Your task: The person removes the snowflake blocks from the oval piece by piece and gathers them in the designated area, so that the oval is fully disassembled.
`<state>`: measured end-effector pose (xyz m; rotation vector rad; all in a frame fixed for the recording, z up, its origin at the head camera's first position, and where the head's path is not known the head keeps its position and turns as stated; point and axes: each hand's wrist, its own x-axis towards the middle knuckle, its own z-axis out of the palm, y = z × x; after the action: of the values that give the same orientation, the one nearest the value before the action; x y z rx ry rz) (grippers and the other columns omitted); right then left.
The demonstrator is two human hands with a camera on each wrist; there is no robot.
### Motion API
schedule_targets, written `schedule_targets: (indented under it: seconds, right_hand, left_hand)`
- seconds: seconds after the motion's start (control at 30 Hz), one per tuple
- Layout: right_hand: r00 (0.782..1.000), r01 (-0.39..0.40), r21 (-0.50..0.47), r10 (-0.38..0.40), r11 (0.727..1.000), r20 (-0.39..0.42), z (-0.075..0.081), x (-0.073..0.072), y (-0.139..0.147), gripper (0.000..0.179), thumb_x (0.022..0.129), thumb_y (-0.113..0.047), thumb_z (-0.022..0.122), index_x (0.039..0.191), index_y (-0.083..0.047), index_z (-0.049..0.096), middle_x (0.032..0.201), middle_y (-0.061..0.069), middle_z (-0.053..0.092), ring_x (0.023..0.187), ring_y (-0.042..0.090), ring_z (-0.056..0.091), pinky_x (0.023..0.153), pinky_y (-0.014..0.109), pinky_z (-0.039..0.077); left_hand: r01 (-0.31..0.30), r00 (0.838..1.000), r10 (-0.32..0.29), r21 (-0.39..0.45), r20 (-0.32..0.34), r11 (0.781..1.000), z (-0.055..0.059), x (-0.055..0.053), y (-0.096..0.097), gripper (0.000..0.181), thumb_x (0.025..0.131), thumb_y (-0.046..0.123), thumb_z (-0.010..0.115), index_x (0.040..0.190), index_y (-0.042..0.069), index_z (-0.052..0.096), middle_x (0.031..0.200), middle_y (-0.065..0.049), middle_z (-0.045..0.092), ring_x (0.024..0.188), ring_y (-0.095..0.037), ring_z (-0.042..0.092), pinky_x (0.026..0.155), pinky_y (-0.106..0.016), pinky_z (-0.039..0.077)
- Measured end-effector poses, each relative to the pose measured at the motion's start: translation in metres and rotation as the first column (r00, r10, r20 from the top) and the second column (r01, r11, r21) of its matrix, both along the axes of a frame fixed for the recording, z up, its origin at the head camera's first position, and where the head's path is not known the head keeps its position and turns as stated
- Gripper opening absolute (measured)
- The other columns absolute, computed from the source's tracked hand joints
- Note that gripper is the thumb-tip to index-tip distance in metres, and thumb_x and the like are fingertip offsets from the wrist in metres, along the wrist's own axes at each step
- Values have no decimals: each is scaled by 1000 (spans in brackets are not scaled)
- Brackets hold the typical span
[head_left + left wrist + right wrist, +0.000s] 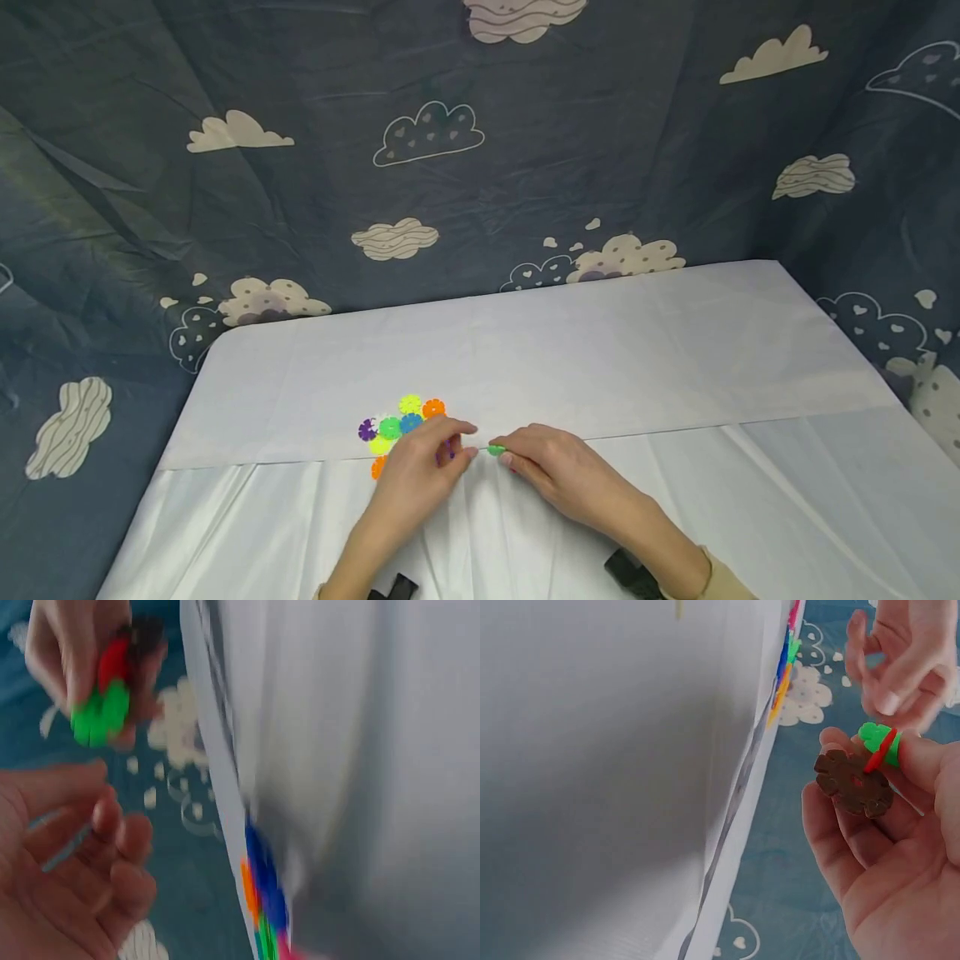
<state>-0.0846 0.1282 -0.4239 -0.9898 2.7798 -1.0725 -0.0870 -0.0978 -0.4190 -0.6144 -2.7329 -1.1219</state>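
My right hand (558, 467) pinches a small joined group of notched plastic discs between thumb and fingers. In the right wrist view the group has a brown disc (851, 784), a red disc (881, 750) seen edge-on, and a green disc (889, 742). The left wrist view shows the green disc (101, 716) at the near end. Facing it across a small gap is my left hand (423, 462), its fingers loosely bent with nothing between them. Behind and beside the left hand lies a pile of colourful discs (390, 428), partly hidden by that hand.
A white cloth covers the table (600, 358), with a seam across it and folds toward the front. Behind and at the sides hangs a dark curtain (322, 192) with cloud prints. Black straps (630, 571) show near the wrists.
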Motion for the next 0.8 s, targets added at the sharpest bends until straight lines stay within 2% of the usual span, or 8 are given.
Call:
schedule_targets:
  seconds: [0.07,0.13,0.23,0.4,0.57,0.63,0.7,0.8]
  right_hand:
    - [1000,-13,-14,13,1000,4,1,0,0,22,99,-23,60,119,-20,69,107,-16,65,97,1,59,84,30,50]
    - [999,-33,-21,33,999,5,1,1,0,22,100,-25,59,119,-20,70,107,-17,65,97,2,59,85,30,50]
    - [998,-57,-26,57,998,3,1,2,0,23,100,-29,57,116,-19,71,105,-17,65,95,3,60,84,29,51]
    - [998,-66,-58,66,996,9,1,2,-1,20,99,-28,60,113,-21,71,102,-18,64,91,0,58,80,26,50]
    - [991,-6,-113,21,994,131,2,0,1,32,95,-29,66,125,-15,67,103,-18,64,88,1,58,78,25,51]
    - [978,23,-139,6,990,208,3,-1,3,32,95,-31,67,123,-15,67,100,-17,66,86,2,60,77,26,52]
    - [955,40,-176,14,984,297,5,-2,4,23,96,-30,66,116,-19,68,95,-14,67,84,5,61,76,27,51]
    - [898,56,-255,62,965,435,7,-3,5,8,96,-24,65,104,-22,67,90,-4,70,82,13,64,74,28,52]
  left_hand:
    - [81,997,-81,11,-14,997,-1,4,8,15,83,9,79,93,15,69,79,13,53,63,-4,46,53,-19,41]
    - [124,992,-124,9,-23,992,-3,7,14,17,83,9,78,86,18,65,78,14,52,61,-2,45,52,-17,39]
    - [142,989,-142,-8,-35,990,-4,9,18,21,85,10,77,80,21,59,73,14,48,60,-1,42,51,-16,36]
    - [168,986,-167,27,-16,985,-4,10,16,13,90,20,74,79,20,66,73,16,48,62,-1,45,54,-18,39]
    - [163,986,-161,53,-33,985,-2,6,8,7,86,15,77,83,16,72,80,18,55,65,-2,49,56,-19,43]
    - [155,986,-152,47,-68,987,-1,4,5,9,83,10,79,84,15,72,81,18,57,66,-2,50,57,-19,44]
    - [159,983,-153,48,-106,986,-1,3,2,11,81,8,81,84,15,73,82,18,58,66,-2,50,57,-18,44]
    - [193,971,-182,59,-157,979,-2,1,0,12,80,6,81,84,15,73,82,16,59,67,-1,51,57,-16,44]
